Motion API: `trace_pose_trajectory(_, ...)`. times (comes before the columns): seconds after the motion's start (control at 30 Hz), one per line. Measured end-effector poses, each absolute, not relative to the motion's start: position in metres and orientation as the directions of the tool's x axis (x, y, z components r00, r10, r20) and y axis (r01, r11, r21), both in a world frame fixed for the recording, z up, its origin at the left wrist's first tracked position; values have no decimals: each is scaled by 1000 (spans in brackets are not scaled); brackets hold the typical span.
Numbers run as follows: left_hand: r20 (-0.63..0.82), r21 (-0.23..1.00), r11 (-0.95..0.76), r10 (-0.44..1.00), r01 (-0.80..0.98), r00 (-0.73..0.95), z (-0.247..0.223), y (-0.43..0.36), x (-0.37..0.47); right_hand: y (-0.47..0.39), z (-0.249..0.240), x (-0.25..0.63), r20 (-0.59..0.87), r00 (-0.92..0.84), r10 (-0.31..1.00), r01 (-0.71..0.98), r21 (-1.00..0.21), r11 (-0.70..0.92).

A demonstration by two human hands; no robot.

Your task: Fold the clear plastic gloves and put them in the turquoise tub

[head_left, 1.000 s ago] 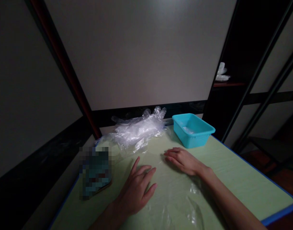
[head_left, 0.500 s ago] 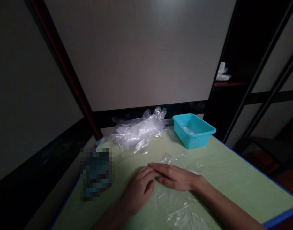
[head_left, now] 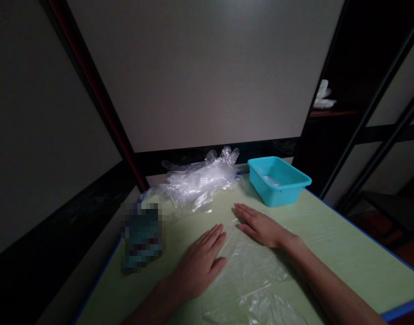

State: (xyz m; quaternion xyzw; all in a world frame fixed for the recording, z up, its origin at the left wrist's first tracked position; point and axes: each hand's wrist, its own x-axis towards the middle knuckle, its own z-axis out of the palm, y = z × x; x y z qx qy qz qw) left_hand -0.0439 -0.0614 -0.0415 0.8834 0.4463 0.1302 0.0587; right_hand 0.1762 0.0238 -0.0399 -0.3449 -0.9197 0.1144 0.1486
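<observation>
A thin clear plastic glove (head_left: 247,266) lies spread on the pale green table (head_left: 342,253), wrinkled at its near end. My left hand (head_left: 203,257) rests flat along its left side, fingers stretched forward and thumb apart. Over the glove's far end lies my right hand (head_left: 256,223), palm down with fingers extended and nothing gripped. Part of the glove is hidden beneath the right hand and wrist. Beyond both hands sits a heap of clear disposable gloves (head_left: 203,178).
A turquoise plastic basin (head_left: 281,196) stands at the back right with something pale inside. A pixelated item (head_left: 142,239) lies near the left edge. Panelled doors (head_left: 207,76) rise behind the table, and white items (head_left: 324,97) sit on a dark shelf at right.
My hands have moved apart. The right hand has slid forward and right along the glove, whose surface looks flatter. The view has shifted slightly.
</observation>
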Motion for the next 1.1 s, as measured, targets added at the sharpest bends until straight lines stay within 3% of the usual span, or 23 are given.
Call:
trace_pose_trajectory(0.13,153,232,-585,811,777,565,-41,-62,-45,33,-40,185,306,-610,731,668,-297,682)
trace_pose_trajectory(0.27,122,235,-569,822,788,556,-38,-61,-46,31,-30,187,382,-550,743,644,-374,668)
trace_pose_trajectory(0.4,109,245,-566,823,788,557,-37,-60,-49,20,-20,181,345,-668,659,474,-486,735)
trace_pose_trajectory(0.53,103,238,-570,820,787,563,-37,-59,-51,14,-25,172,206,-829,520,355,-524,774)
trace_pose_trajectory(0.83,55,227,-587,804,777,592,-38,-57,-58,41,-49,193,90,-707,701,617,-405,675)
trace_pose_trajectory(1.1,92,304,-518,851,799,517,-29,-50,-48,45,-50,196,180,-663,727,614,-426,665)
